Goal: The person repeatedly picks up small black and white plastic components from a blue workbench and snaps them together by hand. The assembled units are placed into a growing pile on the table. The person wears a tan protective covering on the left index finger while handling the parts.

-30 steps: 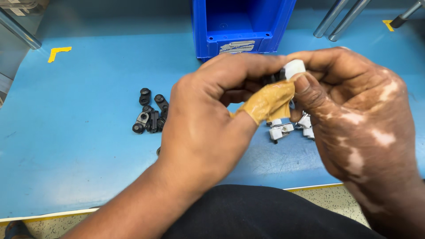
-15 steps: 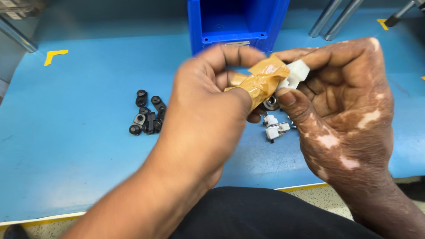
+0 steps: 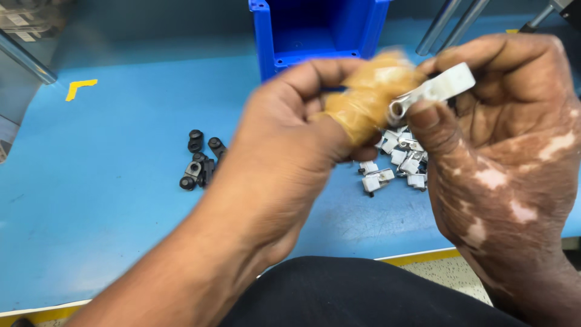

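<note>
Up close, right hand (image 3: 502, 151) pinching white clip (image 3: 439, 89), taped left hand (image 3: 290, 145) touching it.

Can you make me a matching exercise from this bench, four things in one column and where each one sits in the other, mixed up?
Things:
1. black parts
2. white clips pile
3. blue bin
4. white clip

Places:
A. pinched in the right hand
B. far edge of the table, centre
C. on the table under the hands
D. on the table beside the left hand, on its left

Pairs: 1-D, 2-C, 3-B, 4-A
</note>
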